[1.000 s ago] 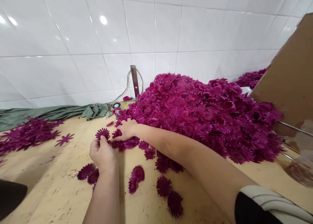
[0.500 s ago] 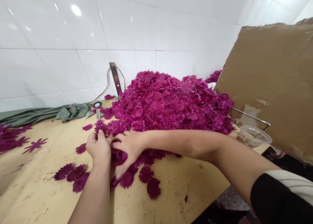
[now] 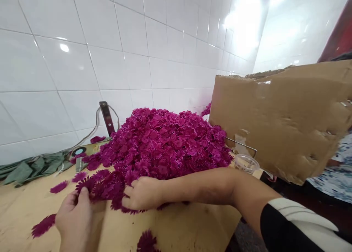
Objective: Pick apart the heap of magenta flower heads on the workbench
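Observation:
My left hand (image 3: 74, 215) pinches a magenta artificial flower (image 3: 84, 184) between thumb and fingers, at the left front of the heap. The flower is a flat, round piece with a toothed edge. My right hand (image 3: 144, 194) is closed, its fingers curled over flowers at the front edge of the big heap of magenta flowers (image 3: 165, 142); its fingertips are partly hidden among them. Between the hands lies a loose cluster of flowers (image 3: 108, 186). Single flowers lie on the wooden tabletop (image 3: 121, 230), one flower (image 3: 44, 225) left of my left hand and another (image 3: 147, 241) near the front.
A large cardboard sheet (image 3: 275, 123) stands at the right, with a clear plastic tub (image 3: 246, 163) and a metal rod (image 3: 243, 144) before it. Green cloth (image 3: 33, 167) and an upright metal bar (image 3: 106, 118) are at the back left. Behind is a white tiled wall (image 3: 118, 69). Part of a person in patterned clothing (image 3: 335, 178) shows at the far right.
The view has swung right and up. My right hand, earlier spread beside my left, has closed over flowers at the heap's edge, and the hands are farther apart. My left keeps its pinch.

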{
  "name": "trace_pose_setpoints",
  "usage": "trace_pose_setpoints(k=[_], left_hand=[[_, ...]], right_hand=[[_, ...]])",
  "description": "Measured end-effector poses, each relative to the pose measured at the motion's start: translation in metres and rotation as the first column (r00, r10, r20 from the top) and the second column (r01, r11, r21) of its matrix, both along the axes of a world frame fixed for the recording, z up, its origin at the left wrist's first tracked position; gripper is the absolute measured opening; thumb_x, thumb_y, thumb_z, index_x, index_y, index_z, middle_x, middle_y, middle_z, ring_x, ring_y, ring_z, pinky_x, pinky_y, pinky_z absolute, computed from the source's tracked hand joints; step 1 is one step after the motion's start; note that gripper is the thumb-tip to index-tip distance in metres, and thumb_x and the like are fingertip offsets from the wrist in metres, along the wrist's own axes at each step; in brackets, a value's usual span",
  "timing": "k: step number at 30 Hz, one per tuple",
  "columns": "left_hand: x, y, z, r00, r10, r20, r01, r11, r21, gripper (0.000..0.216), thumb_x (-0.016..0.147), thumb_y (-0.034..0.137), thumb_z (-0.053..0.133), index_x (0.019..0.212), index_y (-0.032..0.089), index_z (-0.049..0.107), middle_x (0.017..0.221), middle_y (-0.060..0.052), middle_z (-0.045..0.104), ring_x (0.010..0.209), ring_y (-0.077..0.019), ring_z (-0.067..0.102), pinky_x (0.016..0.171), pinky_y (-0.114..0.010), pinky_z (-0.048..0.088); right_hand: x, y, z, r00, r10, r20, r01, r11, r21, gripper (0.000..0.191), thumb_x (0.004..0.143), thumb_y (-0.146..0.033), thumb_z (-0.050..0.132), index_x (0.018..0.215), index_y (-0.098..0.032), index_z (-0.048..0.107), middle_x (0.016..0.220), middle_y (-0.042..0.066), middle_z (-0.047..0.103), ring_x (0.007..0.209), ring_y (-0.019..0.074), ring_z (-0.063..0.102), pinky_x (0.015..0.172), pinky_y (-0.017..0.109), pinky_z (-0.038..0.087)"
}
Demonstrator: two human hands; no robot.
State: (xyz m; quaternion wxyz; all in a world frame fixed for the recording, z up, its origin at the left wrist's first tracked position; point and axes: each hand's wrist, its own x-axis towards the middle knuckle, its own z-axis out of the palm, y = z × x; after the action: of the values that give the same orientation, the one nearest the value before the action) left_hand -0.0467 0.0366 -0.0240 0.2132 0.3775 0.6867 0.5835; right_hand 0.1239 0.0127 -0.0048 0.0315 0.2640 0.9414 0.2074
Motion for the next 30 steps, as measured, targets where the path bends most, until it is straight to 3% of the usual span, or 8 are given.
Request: trace_pose_setpoints(k=[3,6,11,14,16,21,24,30], left_hand=[[-0.001,0.001,-0.001,1.0,-0.013,-0.01,0.013,1.0,0.016,0.013,0.059,0.032,0.052,0.049,0.024,0.049,0.046,0.003,0.05,0.056,-0.0187,0.045,0.058,-0.033,0.035],[0.002,-0.001,0.004,0.999,-0.009,0.044,0.008,1.0,0.006,0.012,0.06,0.026,0.054,0.049,0.022,0.05,0.046,0.002,0.049,0.054,-0.0174,0.043,0.057,-0.031,0.033],[0.007,-0.003,0.014,0.989,0.003,0.147,0.007,0.998,-0.07,0.017,0.066,0.015,0.055,0.051,0.02,0.051,0.044,0.006,0.047,0.05,-0.0124,0.041,0.057,-0.026,0.03],[0.009,-0.004,0.018,0.991,-0.005,0.134,0.016,0.997,-0.079,0.02,0.066,0.011,0.054,0.049,0.02,0.049,0.041,0.007,0.045,0.049,-0.0119,0.04,0.056,-0.025,0.031],[0.01,-0.003,0.018,0.992,0.007,0.13,0.003,0.997,-0.077,0.017,0.064,0.011,0.055,0.051,0.02,0.049,0.041,0.007,0.045,0.049,-0.0126,0.04,0.057,-0.025,0.032],[0.007,0.009,0.006,0.984,-0.054,0.172,0.047,0.998,0.049,0.005,0.058,0.017,0.056,0.06,0.019,0.052,0.046,0.007,0.047,0.05,-0.0121,0.041,0.057,-0.026,0.033],[0.004,0.012,-0.001,0.985,-0.089,0.148,0.08,0.995,0.062,0.004,0.06,0.021,0.056,0.062,0.018,0.054,0.047,0.007,0.047,0.048,-0.0108,0.038,0.053,-0.025,0.031],[-0.006,0.012,-0.005,0.992,-0.116,0.047,0.11,0.986,0.129,0.008,0.067,0.024,0.053,0.062,0.017,0.053,0.051,0.005,0.049,0.05,-0.0103,0.04,0.055,-0.024,0.033]], right_hand=[[0.025,0.016,0.011,0.996,0.002,0.087,-0.008,0.998,0.059,0.022,0.086,-0.012,0.038,0.093,-0.014,0.059,0.097,0.013,0.062,0.078,0.0197,0.06,0.057,0.03,0.045],[0.05,0.039,0.038,0.992,-0.05,0.112,0.034,0.989,0.143,0.025,0.088,-0.012,0.034,0.097,-0.012,0.058,0.093,0.014,0.061,0.082,0.021,0.058,0.061,0.032,0.044],[0.096,0.079,0.089,0.935,-0.343,-0.093,0.355,0.897,0.265,0.032,0.086,-0.009,0.032,0.108,-0.011,0.055,0.106,0.017,0.055,0.097,0.0253,0.05,0.076,0.038,0.043],[0.123,0.094,0.086,0.755,-0.581,-0.305,0.638,0.758,0.135,0.032,0.087,-0.019,0.037,0.114,-0.014,0.054,0.121,0.016,0.046,0.11,0.0282,0.041,0.086,0.04,0.04],[0.137,0.099,0.07,0.659,-0.671,-0.342,0.725,0.687,0.048,0.035,0.087,-0.027,0.039,0.115,-0.013,0.054,0.122,0.017,0.045,0.11,0.0291,0.042,0.088,0.04,0.04],[0.144,0.105,0.045,0.586,-0.751,-0.305,0.771,0.632,-0.075,0.039,0.086,-0.031,0.043,0.118,-0.012,0.054,0.119,0.019,0.045,0.11,0.03,0.046,0.093,0.042,0.037],[0.141,0.109,0.065,0.582,-0.759,-0.293,0.764,0.634,-0.124,0.05,0.08,-0.039,0.052,0.123,-0.014,0.051,0.13,0.019,0.034,0.113,0.0322,0.047,0.097,0.043,0.036],[0.14,0.105,0.136,0.547,-0.791,-0.273,0.763,0.606,-0.224,0.078,0.062,-0.049,0.069,0.129,-0.015,0.047,0.141,0.018,0.016,0.115,0.0359,0.047,0.101,0.046,0.033]])
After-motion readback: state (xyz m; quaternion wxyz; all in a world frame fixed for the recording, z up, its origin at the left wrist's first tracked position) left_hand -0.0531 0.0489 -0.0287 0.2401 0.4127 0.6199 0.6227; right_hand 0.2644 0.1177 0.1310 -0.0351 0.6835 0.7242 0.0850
